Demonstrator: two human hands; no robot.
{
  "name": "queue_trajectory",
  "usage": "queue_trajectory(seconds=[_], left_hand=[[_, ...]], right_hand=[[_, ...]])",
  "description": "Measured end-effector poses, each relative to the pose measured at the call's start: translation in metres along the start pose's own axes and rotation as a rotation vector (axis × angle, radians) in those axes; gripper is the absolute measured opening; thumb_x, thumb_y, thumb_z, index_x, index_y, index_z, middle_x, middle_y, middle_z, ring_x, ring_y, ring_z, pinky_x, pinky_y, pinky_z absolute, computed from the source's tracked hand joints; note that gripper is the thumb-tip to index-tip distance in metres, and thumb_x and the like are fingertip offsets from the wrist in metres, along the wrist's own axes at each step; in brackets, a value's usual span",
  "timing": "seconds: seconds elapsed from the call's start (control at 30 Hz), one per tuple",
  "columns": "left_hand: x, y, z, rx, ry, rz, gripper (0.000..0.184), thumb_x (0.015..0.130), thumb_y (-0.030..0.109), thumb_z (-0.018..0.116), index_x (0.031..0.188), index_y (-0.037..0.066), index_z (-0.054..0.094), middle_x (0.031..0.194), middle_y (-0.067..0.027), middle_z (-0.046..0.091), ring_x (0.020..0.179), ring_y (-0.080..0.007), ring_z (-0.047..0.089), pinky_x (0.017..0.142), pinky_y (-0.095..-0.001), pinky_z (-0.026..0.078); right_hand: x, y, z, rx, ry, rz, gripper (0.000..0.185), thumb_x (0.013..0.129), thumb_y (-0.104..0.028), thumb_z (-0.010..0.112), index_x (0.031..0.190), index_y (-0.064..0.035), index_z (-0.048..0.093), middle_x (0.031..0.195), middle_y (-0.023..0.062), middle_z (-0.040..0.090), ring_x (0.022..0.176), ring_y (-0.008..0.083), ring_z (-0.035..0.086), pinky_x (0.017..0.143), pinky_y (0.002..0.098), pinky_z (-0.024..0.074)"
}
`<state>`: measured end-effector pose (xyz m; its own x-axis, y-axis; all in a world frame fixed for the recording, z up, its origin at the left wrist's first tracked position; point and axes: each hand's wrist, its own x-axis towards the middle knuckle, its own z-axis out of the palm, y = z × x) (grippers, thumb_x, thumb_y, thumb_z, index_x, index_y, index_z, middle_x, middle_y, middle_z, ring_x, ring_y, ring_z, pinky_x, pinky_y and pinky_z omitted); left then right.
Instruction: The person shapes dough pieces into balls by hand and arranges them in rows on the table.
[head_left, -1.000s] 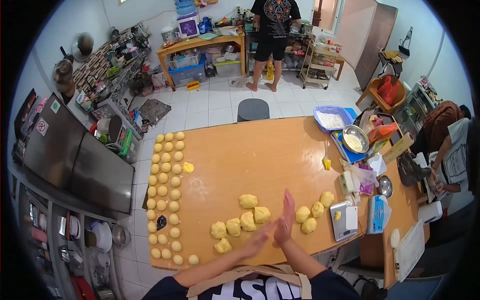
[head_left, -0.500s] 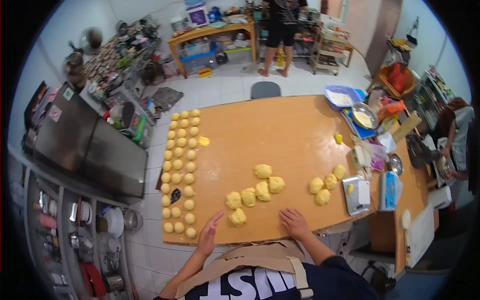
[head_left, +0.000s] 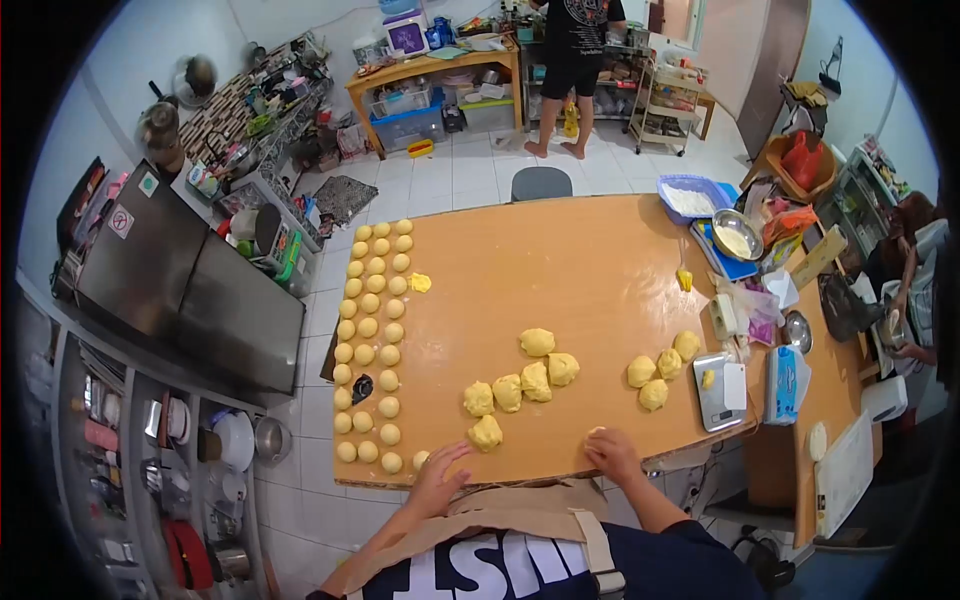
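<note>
My left hand [head_left: 440,478] is at the front edge of the table with its fingers stretched out and nothing in them. Just beside it lies a smooth dough ball [head_left: 421,460], at the end of several rows of round dough balls [head_left: 390,380]. My right hand [head_left: 613,456] is curled on the tabletop over a small piece of dough [head_left: 597,432], mostly hidden by the fingers. Ahead of my hands sits a group of rough yellow dough lumps [head_left: 507,392]. Another cluster of lumps [head_left: 653,394] lies farther right.
A scale [head_left: 720,398] with a bit of yellow dough stands at the right of the wooden table [head_left: 500,260]. Behind it are a metal bowl [head_left: 738,238], a blue basin of flour [head_left: 690,190] and a tissue pack [head_left: 786,385]. Other people stand at the back and right.
My left hand has moved right and lowered, and a dough ball now shows to its left. My right hand has gone from lying flat to curled over a piece of dough.
</note>
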<state>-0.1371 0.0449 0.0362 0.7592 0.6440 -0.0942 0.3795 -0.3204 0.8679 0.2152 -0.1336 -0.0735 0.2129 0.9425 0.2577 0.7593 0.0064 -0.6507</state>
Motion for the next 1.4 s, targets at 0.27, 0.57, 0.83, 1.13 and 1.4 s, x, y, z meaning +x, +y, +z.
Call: queue_trajectory(seconds=[0.27, 0.57, 0.83, 1.13, 1.4], left_hand=[[0.017, -0.04, 0.029, 1.083, -0.328, -0.086, 0.089, 0.086, 0.068, 0.049, 0.144, 0.0, 0.041, 0.151, -0.0152, 0.039, 0.147, -0.0313, 0.021, 0.112, -0.0677, -0.001], [0.013, -0.041, 0.041, 1.131, -0.394, -0.145, 0.097, 0.083, 0.072, 0.048, 0.146, -0.001, 0.036, 0.154, -0.0146, 0.034, 0.149, -0.0295, 0.015, 0.113, -0.0672, -0.006], [0.016, -0.034, 0.032, 1.047, -0.446, -0.193, 0.096, 0.083, 0.072, 0.049, 0.145, -0.001, 0.038, 0.154, -0.0145, 0.034, 0.149, -0.0298, 0.016, 0.112, -0.0682, -0.006], [0.024, -0.02, 0.034, 1.167, -0.523, -0.196, 0.096, 0.084, 0.069, 0.05, 0.147, -0.002, 0.034, 0.157, -0.0158, 0.029, 0.15, -0.0294, 0.013, 0.111, -0.0686, -0.008], [0.023, -0.023, 0.035, 1.164, -0.554, -0.21, 0.096, 0.084, 0.066, 0.053, 0.147, -0.003, 0.033, 0.158, -0.0163, 0.027, 0.149, -0.0301, 0.013, 0.112, -0.0675, -0.009]], right_hand=[[0.044, -0.031, 0.031, -0.087, 0.177, 0.113, 0.025, 0.069, -0.01, 0.08, 0.089, -0.0028, 0.066, 0.096, 0.0141, 0.064, 0.097, 0.0336, 0.059, 0.084, 0.0435, 0.0486], [0.068, 0.01, -0.003, -0.169, 0.247, 0.364, 0.032, 0.074, -0.02, 0.079, 0.097, -0.0023, 0.065, 0.105, 0.0147, 0.063, 0.104, 0.0356, 0.057, 0.09, 0.0414, 0.0481], [-0.002, 0.02, 0.01, -0.09, 0.011, -0.078, 0.027, 0.073, -0.017, 0.08, 0.092, -0.003, 0.066, 0.107, 0.0168, 0.062, 0.1, 0.0344, 0.06, 0.088, 0.0431, 0.0489], [0.071, -0.028, 0.037, -0.194, 0.214, 0.139, 0.032, 0.073, -0.017, 0.08, 0.096, -0.002, 0.064, 0.104, 0.0172, 0.061, 0.101, 0.0356, 0.058, 0.088, 0.0436, 0.0488], [0.046, 0.008, -0.012, -0.212, 0.131, 0.264, 0.026, 0.074, -0.015, 0.079, 0.091, -0.0018, 0.064, 0.1, 0.0151, 0.06, 0.096, 0.0353, 0.058, 0.086, 0.0446, 0.0482]])
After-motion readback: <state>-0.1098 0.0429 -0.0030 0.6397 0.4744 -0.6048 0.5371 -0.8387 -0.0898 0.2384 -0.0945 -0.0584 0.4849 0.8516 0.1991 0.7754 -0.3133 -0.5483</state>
